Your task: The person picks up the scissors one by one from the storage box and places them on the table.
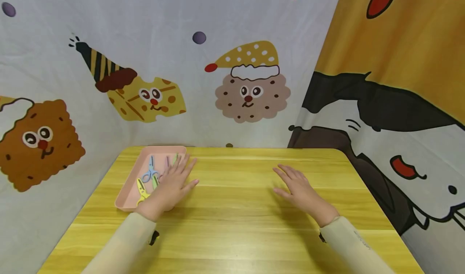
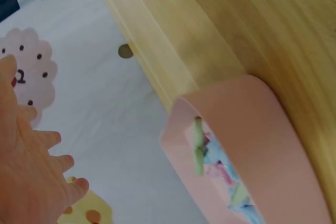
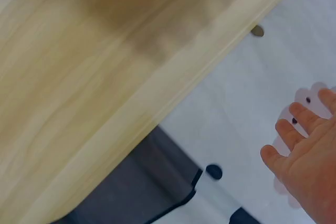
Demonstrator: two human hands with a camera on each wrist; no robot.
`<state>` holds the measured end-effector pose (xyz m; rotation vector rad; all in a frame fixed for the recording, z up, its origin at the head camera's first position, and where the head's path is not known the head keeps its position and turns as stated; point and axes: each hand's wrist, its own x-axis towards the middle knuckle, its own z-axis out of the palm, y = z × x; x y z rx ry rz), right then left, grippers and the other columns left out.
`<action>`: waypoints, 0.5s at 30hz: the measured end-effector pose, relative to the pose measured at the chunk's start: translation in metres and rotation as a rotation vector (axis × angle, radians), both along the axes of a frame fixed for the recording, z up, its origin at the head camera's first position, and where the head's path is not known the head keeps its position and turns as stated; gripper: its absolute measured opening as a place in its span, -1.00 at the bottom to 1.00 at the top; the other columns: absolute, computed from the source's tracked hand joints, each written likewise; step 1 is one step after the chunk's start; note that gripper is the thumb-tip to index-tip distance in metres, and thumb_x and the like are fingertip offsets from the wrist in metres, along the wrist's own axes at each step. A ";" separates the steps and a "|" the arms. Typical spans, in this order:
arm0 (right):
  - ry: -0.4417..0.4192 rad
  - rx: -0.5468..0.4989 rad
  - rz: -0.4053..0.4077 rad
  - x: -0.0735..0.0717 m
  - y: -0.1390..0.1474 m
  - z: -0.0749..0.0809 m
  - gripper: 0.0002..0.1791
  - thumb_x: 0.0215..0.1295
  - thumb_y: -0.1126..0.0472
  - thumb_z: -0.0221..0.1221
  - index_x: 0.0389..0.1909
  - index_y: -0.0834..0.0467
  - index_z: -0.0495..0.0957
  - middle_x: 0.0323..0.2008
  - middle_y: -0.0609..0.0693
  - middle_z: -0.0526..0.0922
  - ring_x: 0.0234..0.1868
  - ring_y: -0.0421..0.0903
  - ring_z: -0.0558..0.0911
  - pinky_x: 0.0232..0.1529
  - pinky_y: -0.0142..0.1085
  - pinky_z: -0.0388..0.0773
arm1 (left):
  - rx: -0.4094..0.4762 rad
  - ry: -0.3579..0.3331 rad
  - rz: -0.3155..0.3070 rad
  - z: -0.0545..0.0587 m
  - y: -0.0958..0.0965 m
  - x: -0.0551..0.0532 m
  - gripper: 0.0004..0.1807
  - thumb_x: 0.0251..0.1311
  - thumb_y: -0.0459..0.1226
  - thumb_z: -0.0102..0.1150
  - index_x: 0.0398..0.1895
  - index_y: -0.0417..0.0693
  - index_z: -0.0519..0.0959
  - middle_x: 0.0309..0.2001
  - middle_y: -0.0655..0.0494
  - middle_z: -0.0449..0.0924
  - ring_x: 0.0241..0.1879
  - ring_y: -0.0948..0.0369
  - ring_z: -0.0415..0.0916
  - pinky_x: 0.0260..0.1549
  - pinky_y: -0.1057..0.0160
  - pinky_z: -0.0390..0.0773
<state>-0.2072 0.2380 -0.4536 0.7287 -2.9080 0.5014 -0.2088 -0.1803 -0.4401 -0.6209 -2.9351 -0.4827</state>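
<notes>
My left hand (image 1: pixel 168 190) is held with fingers straight and spread, overlapping the right part of a pink tray (image 1: pixel 128 197) in the head view. Inside the tray lie blue scissors (image 1: pixel 151 170) and yellow scissors (image 1: pixel 142 189), beside several green and pinkish pieces partly hidden by the hand. In the left wrist view, that hand (image 2: pixel 31 166) has nothing in its fingers, and the tray (image 2: pixel 257 124) shows its outer wall. My right hand (image 1: pixel 301 191) hovers over the right half of the table, fingers extended; the right wrist view shows this hand (image 3: pixel 310 161) holding nothing.
The wood-grain table (image 1: pixel 232 217) carries the tray at its back left. Close behind the table's back edge hangs a white cloth (image 1: pixel 163 32) with cartoon prints. A cloth with an orange and dark print (image 1: pixel 414 64) hangs along the right side.
</notes>
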 end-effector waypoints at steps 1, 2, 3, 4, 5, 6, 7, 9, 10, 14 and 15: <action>0.001 0.000 0.002 0.000 -0.004 -0.001 -0.23 0.31 -0.23 0.02 0.47 -0.07 0.03 0.44 0.08 0.10 0.42 0.18 0.08 0.33 0.25 -0.03 | -0.001 0.002 0.010 -0.001 -0.003 0.000 -0.26 0.39 0.14 -0.26 0.51 0.26 -0.25 0.52 0.07 -0.42 0.48 -0.03 -0.47 0.35 -0.30 -0.29; -0.004 -0.007 0.005 0.000 -0.009 -0.001 -0.23 0.31 -0.21 0.04 0.46 -0.07 0.04 0.44 0.08 0.11 0.42 0.18 0.09 0.33 0.24 -0.02 | -0.003 0.001 0.018 -0.002 -0.005 0.000 -0.26 0.39 0.15 -0.29 0.51 0.25 -0.26 0.52 0.06 -0.43 0.48 -0.04 -0.46 0.35 -0.30 -0.29; -0.013 -0.012 0.007 0.000 -0.013 -0.002 -0.23 0.31 -0.19 0.05 0.47 -0.07 0.03 0.44 0.08 0.10 0.42 0.17 0.09 0.34 0.23 -0.01 | -0.009 -0.004 0.029 -0.003 -0.008 0.000 -0.26 0.39 0.17 -0.33 0.51 0.25 -0.28 0.52 0.07 -0.44 0.48 -0.04 -0.47 0.36 -0.29 -0.28; -0.017 -0.015 0.010 -0.001 -0.017 -0.002 -0.23 0.31 -0.18 0.06 0.47 -0.07 0.04 0.44 0.07 0.10 0.42 0.17 0.10 0.34 0.22 0.00 | -0.005 -0.006 0.036 -0.003 -0.011 0.000 -0.25 0.39 0.18 -0.34 0.51 0.23 -0.29 0.52 0.05 -0.43 0.48 -0.06 -0.46 0.34 -0.31 -0.23; -0.023 -0.020 0.014 -0.001 -0.022 -0.003 -0.23 0.31 -0.15 0.08 0.46 -0.06 0.04 0.44 0.08 0.10 0.42 0.16 0.11 0.35 0.21 0.01 | -0.001 -0.005 0.042 -0.004 -0.014 0.000 -0.25 0.39 0.18 -0.35 0.51 0.20 -0.28 0.52 0.03 -0.41 0.48 -0.09 -0.44 0.33 -0.34 -0.19; -0.027 -0.023 0.018 -0.001 -0.026 -0.003 -0.24 0.31 -0.13 0.09 0.46 -0.06 0.05 0.44 0.07 0.11 0.42 0.16 0.12 0.35 0.21 0.02 | 0.007 -0.006 0.049 -0.004 -0.017 0.000 -0.24 0.39 0.17 -0.33 0.51 0.18 -0.28 0.52 0.00 -0.39 0.47 -0.12 -0.42 0.31 -0.36 -0.16; -0.033 -0.024 0.022 -0.002 -0.031 -0.003 -0.24 0.32 -0.13 0.08 0.46 -0.06 0.05 0.44 0.07 0.11 0.42 0.15 0.12 0.35 0.21 0.04 | 0.016 -0.003 0.053 -0.005 -0.020 0.000 -0.23 0.39 0.16 -0.31 0.52 0.14 -0.26 0.51 -0.04 -0.36 0.47 -0.14 -0.40 0.29 -0.37 -0.13; -0.048 -0.028 0.027 -0.002 -0.040 -0.003 -0.25 0.33 -0.14 0.07 0.46 -0.07 0.04 0.45 0.06 0.10 0.42 0.14 0.13 0.35 0.19 0.05 | 0.034 -0.006 0.064 -0.006 -0.026 0.000 -0.23 0.40 0.11 -0.25 0.52 0.10 -0.25 0.51 -0.09 -0.33 0.46 -0.17 -0.36 0.28 -0.38 -0.11; -0.057 -0.033 0.030 -0.002 -0.045 -0.004 -0.25 0.33 -0.15 0.06 0.46 -0.07 0.04 0.45 0.06 0.11 0.42 0.14 0.14 0.35 0.19 0.06 | 0.045 -0.005 0.070 -0.006 -0.029 0.000 -0.23 0.40 0.09 -0.21 0.52 0.07 -0.23 0.51 -0.12 -0.31 0.46 -0.19 -0.33 0.28 -0.39 -0.10; -0.105 -0.054 0.036 -0.003 -0.064 -0.004 -0.26 0.33 -0.21 0.01 0.46 -0.10 0.03 0.45 0.05 0.09 0.42 0.13 0.14 0.37 0.15 0.08 | 0.080 -0.027 0.105 -0.008 -0.042 0.001 -0.22 0.40 0.04 -0.17 0.52 0.02 -0.23 0.50 -0.18 -0.30 0.44 -0.24 -0.31 0.26 -0.41 -0.13; -0.119 -0.057 0.037 -0.003 -0.069 -0.004 -0.25 0.33 -0.23 -0.01 0.47 -0.11 0.03 0.46 0.04 0.09 0.43 0.12 0.13 0.37 0.14 0.08 | 0.093 -0.036 0.116 -0.008 -0.046 0.002 -0.22 0.40 0.04 -0.17 0.52 0.01 -0.24 0.50 -0.19 -0.30 0.44 -0.25 -0.32 0.25 -0.41 -0.14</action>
